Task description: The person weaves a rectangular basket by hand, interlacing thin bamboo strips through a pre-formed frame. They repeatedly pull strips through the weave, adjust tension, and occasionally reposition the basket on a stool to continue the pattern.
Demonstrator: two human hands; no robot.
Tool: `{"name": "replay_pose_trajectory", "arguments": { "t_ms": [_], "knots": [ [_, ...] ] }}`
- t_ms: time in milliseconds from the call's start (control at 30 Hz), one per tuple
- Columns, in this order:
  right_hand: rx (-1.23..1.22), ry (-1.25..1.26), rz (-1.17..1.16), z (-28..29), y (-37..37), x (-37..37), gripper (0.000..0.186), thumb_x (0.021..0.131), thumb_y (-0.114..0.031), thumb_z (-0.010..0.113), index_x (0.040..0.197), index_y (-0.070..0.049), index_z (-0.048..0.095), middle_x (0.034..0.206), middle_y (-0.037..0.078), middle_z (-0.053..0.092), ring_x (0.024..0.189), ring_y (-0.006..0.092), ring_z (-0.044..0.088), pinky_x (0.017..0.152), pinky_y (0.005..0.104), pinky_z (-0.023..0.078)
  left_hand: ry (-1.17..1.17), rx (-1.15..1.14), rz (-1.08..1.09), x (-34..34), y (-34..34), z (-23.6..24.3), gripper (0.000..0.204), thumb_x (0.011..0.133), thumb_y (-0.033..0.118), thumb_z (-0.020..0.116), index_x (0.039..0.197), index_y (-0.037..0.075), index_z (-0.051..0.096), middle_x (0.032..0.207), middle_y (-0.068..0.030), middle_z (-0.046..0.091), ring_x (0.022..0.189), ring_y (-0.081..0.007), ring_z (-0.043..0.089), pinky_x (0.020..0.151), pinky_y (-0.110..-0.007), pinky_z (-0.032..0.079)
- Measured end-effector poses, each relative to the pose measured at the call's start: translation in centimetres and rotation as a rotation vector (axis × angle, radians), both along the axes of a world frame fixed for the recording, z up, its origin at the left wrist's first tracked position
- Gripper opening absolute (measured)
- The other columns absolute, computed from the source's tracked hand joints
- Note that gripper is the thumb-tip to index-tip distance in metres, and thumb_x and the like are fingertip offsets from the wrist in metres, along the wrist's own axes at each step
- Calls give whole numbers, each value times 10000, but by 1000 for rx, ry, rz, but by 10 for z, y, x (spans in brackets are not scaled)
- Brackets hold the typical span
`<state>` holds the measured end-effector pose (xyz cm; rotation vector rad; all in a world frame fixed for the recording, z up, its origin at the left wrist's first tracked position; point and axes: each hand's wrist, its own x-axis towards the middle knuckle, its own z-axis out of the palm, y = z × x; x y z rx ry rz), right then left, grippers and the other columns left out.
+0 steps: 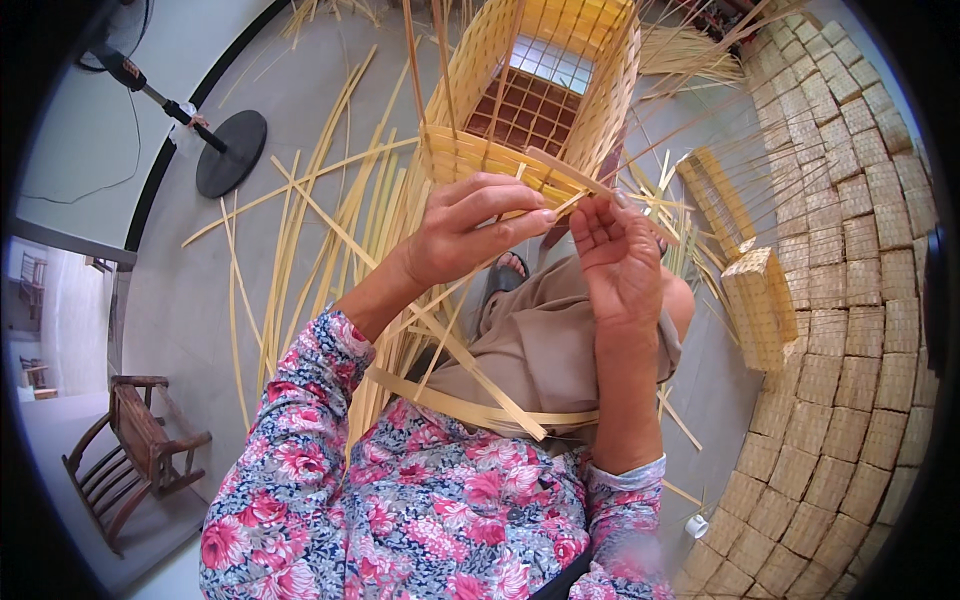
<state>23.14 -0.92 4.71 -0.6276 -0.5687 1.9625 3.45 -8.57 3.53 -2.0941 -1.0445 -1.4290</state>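
A yellow woven bamboo basket (475, 152) with an open lattice bottom stands ahead of me, several long uncut strips rising from its near side. At its near rim, my left hand (475, 225) has its fingers pinched on a thin bamboo strip (571, 201). Just to the right, my right hand (620, 255) is closed, palm toward me, with thumb and fingertips gripping a flat brownish bamboo slat (565, 168). This slat slants across the basket's near corner. The fingers partly hide where strip and slat meet.
Loose bamboo strips (310, 240) litter the floor at left, and some cross my lap (470, 375). Woven pieces (760, 310) lie at right beside long rows of stacked woven blocks (840, 330). A round black stand base (231, 153) and a wooden chair (135, 440) are at left.
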Motion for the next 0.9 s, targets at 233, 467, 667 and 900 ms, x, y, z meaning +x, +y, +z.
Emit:
{"name": "replay_pose_trajectory", "arguments": {
  "t_ms": [233,467,667,900],
  "knots": [
    [76,-167,-12,11,2,0,138,971,-91,653,1075,-1,659,942,116,693,878,232,705,812,378,615,-75,-30,18,5,-4,-8,286,719,24,835,984,108,771,1052,-53,679,942,-234,692,837,-355,599],
    [225,-177,-80,2,-2,-6,115,975,-31,638,1085,-12,666,952,76,688,885,201,704,826,359,626,-214,-29,-13,8,6,-5,263,752,-7,818,986,104,770,1049,-68,680,944,-211,691,795,-325,589],
    [304,-188,-134,-14,4,-16,96,965,-40,662,1059,-33,680,967,42,687,861,141,686,795,298,611,-448,-129,-36,7,27,18,169,876,-5,744,1036,48,743,1053,-87,697,947,-175,689,781,-291,573],
    [256,-141,-153,-17,15,-26,110,945,-34,688,1055,-38,687,960,25,683,848,132,668,793,293,601,-310,-250,113,-23,29,39,244,915,26,712,1155,66,725,1128,-80,703,950,-133,692,715,-235,568]
  ]
}}
